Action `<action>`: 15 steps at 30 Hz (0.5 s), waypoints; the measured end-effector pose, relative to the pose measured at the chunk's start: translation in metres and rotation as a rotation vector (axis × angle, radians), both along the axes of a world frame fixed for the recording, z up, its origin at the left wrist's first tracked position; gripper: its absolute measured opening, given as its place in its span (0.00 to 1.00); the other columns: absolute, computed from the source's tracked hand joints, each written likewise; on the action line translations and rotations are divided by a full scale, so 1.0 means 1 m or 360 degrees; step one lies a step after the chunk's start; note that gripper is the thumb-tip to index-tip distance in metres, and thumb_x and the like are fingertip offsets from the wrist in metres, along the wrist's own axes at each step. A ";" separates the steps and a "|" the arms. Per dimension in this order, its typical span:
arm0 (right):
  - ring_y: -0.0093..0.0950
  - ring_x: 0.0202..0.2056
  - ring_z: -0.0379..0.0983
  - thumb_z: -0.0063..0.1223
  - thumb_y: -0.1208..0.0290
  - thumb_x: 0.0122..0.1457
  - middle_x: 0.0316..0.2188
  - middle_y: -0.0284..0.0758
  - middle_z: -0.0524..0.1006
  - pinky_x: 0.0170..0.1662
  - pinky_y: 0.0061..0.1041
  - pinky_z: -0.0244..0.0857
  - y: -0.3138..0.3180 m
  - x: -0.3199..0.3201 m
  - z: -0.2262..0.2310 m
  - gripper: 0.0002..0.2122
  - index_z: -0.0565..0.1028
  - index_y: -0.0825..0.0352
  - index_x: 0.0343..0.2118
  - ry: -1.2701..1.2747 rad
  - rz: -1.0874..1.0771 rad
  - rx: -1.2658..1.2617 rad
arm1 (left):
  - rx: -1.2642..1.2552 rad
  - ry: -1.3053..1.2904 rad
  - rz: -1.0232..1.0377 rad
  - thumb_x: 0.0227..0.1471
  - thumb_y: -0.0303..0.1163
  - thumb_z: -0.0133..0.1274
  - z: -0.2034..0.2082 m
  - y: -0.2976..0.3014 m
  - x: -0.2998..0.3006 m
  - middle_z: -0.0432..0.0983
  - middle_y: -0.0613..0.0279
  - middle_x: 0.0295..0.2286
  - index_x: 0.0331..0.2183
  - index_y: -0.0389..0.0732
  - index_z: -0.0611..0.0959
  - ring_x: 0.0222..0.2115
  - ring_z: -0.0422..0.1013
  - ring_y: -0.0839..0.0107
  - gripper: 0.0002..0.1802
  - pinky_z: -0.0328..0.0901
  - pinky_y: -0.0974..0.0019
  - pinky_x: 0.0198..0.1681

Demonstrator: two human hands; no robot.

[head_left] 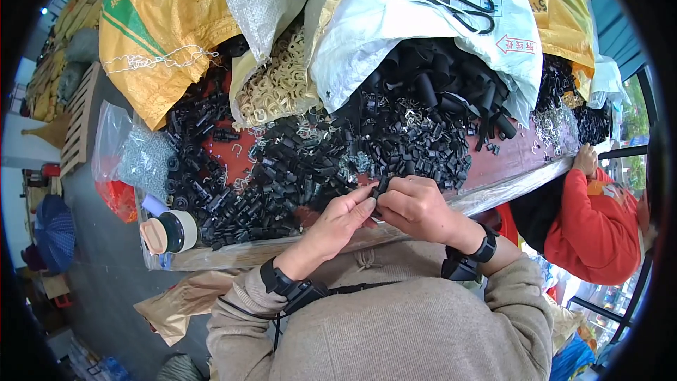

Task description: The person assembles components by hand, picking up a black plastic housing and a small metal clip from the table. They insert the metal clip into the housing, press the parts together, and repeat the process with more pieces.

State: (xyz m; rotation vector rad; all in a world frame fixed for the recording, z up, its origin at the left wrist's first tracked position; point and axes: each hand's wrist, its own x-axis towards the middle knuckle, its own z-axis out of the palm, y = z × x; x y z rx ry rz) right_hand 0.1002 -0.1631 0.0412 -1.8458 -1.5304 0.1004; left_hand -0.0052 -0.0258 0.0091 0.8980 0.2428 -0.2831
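Note:
My left hand (340, 220) and my right hand (417, 206) meet at the near edge of the table, fingertips almost touching. Between them is a small black plastic part (382, 185), pinched by the fingers of both hands and partly covered by them. Just beyond my hands spreads a heap of short black plastic pieces (423, 159), with small silvery metal bits (360, 161) mixed in. Another pile of black parts (240, 212) lies left of my left hand.
Open sacks spill onto the red tabletop (493, 162): cream curved pieces (278, 81) and black tubes (430, 77). Scissors (451, 5) lie on a white sack (367, 14). A lidded jar (169, 231) and a bag of screws (147, 159) stand left. Someone in red (592, 229) sits right.

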 end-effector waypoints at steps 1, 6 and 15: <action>0.30 0.16 0.63 0.53 0.77 0.37 0.16 0.32 0.64 0.18 0.26 0.57 0.000 0.000 0.000 0.06 0.68 0.65 0.19 0.0007 -0.0007 -0.0042 | 0.0070 -0.0045 -0.0042 0.52 0.38 0.41 0.000 0.000 0.001 0.66 0.66 0.36 0.47 0.36 0.63 0.34 0.64 0.80 0.23 0.61 0.76 0.35; 0.30 0.16 0.63 0.54 0.77 0.36 0.15 0.33 0.64 0.19 0.26 0.56 0.002 0.003 -0.004 0.06 0.69 0.65 0.18 0.0056 -0.0041 -0.0139 | 0.0130 -0.0056 -0.0120 0.52 0.37 0.41 -0.004 0.003 0.007 0.66 0.68 0.35 0.47 0.36 0.62 0.34 0.64 0.82 0.23 0.61 0.77 0.35; 0.32 0.18 0.64 0.54 0.78 0.38 0.15 0.34 0.63 0.20 0.26 0.58 0.006 0.035 -0.006 0.05 0.69 0.67 0.18 0.0696 0.0023 -0.0091 | -0.0232 0.0166 0.0005 0.50 0.34 0.44 -0.016 0.011 0.021 0.68 0.62 0.35 0.44 0.36 0.66 0.33 0.67 0.75 0.19 0.62 0.75 0.36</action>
